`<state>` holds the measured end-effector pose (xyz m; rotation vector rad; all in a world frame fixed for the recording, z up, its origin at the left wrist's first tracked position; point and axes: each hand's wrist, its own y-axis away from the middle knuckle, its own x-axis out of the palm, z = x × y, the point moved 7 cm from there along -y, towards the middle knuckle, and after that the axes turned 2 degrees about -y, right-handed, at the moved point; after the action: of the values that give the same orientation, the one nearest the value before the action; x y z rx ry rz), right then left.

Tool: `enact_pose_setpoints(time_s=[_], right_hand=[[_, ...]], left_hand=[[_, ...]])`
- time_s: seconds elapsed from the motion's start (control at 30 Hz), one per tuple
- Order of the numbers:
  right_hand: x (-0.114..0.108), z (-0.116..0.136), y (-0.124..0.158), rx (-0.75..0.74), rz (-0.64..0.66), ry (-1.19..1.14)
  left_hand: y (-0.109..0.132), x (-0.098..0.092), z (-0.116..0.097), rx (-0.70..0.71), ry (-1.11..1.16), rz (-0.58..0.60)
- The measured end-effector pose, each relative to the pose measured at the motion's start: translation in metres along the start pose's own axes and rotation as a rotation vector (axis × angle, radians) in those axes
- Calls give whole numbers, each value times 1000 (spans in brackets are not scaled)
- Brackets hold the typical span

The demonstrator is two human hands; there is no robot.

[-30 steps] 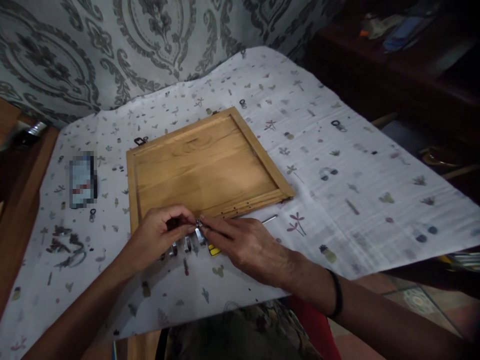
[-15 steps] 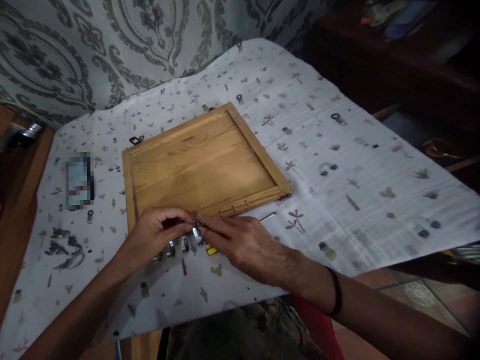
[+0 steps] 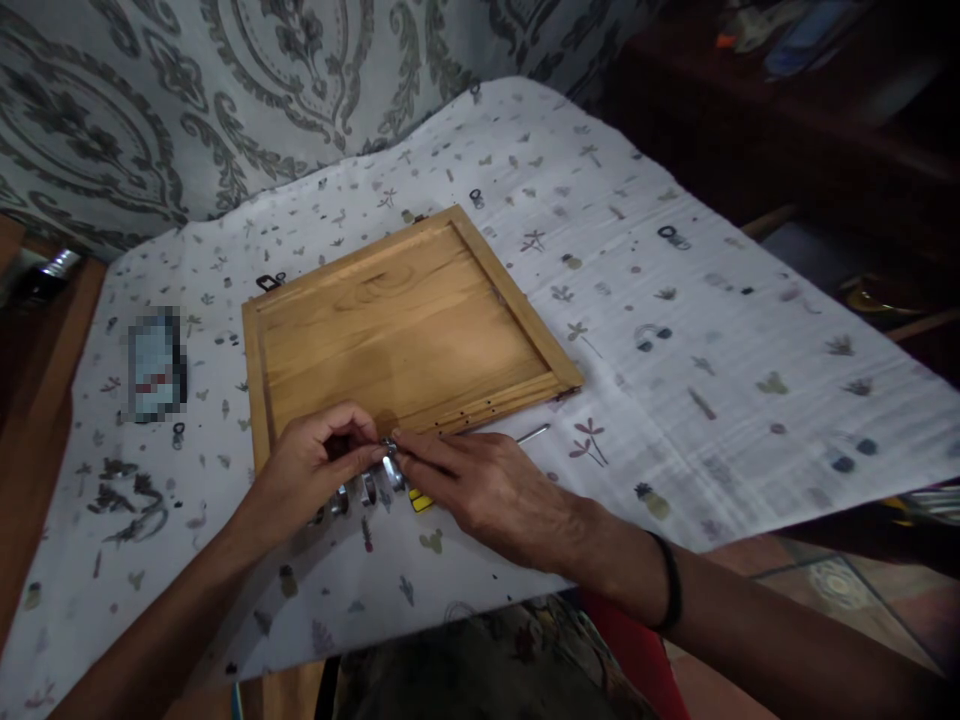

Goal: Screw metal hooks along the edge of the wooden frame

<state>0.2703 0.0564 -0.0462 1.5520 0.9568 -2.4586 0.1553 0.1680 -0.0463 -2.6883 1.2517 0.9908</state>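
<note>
Metal piece [image 3: 392,472] at the near edge of the framed wooden panel [image 3: 390,320]: how is it held?

Left hand [image 3: 315,455] and right hand [image 3: 502,490] meet there, each grip narrow, fingertips pinching the piece; probably because it is so small, though I cannot tell if it is fastened

Why does the panel lie flat?

Perhaps so the cloth-covered bench [image 3: 750,420] bears its weight, leaving both hands free

And the other metal pieces [image 3: 368,488]?

In a row just beside the left hand, seemingly for easy reach
</note>
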Motion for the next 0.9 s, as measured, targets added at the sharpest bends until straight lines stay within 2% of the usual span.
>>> enact_pose_setpoints(time_s=[0.3, 0.5, 0.7, 0.8, 0.9], right_hand=[[-2, 1, -1, -4, -31, 24], [2, 0, -1, 3, 8, 39], [-1, 0, 0, -12, -25, 45], [0, 0, 0, -11, -30, 36], [2, 0, 0, -9, -20, 21]], left_hand=[[-2, 3, -1, -7, -34, 23], [-4, 4, -2, 19, -17, 28], [4, 1, -1, 42, -56, 24], [13, -4, -9, 117, -137, -56], [23, -7, -23, 313, -283, -160]])
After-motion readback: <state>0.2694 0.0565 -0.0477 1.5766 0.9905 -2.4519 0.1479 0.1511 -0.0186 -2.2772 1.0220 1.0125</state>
